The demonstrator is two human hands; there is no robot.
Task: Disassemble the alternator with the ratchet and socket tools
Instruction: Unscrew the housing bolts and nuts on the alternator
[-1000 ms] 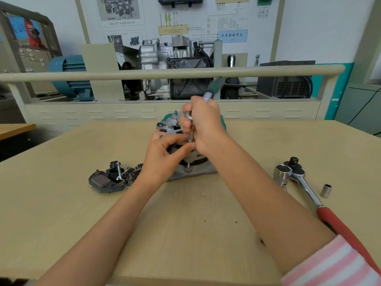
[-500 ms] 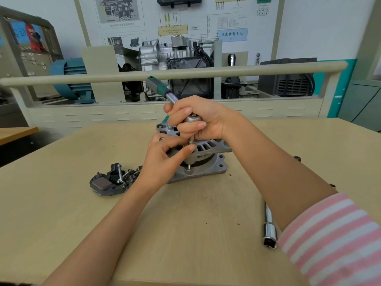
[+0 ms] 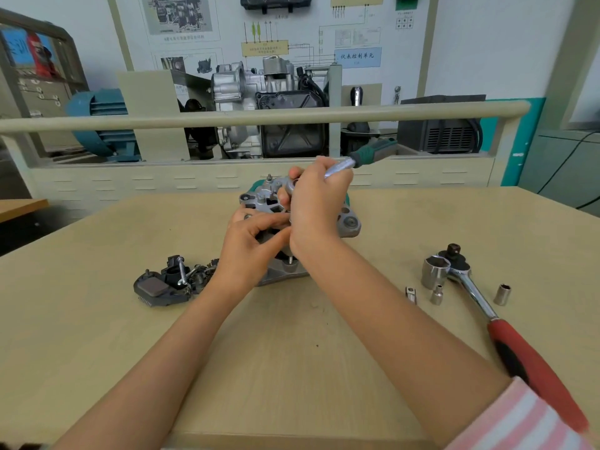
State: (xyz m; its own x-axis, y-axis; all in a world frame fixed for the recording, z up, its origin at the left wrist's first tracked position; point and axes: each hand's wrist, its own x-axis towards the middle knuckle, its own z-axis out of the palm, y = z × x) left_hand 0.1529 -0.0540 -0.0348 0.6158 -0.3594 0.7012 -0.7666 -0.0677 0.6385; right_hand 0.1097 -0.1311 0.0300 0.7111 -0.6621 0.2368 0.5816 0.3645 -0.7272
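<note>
1. A pale wooden workbench (image 3: 292, 352) stands in a training workshop, with a cut-away engine display and wiring charts behind a beige rail.
2. The grey cast-aluminium alternator (image 3: 349, 222) sits upright at the bench's middle, just beyond the hands.
3. The right hand (image 3: 316, 209) is clenched round the head of a small chrome ratchet with a green-and-black handle (image 3: 367, 155); half a second ago that handle pointed up-left, and now it points right. I judge this one stroke on a through-bolt, so loosening is under way but the housing is not yet split.
4. The left hand (image 3: 251, 245) pinches at the housing's near side, apparently steadying the extension; what its fingertips grasp is hidden.
5. A black regulator and brush assembly (image 3: 162, 285) lies left, near the alternator, already removed.
6. To the right, well apart, lie a large red-handled chrome ratchet (image 3: 506, 326) and loose chrome sockets (image 3: 436, 295). Nothing blocks the swing.
</note>
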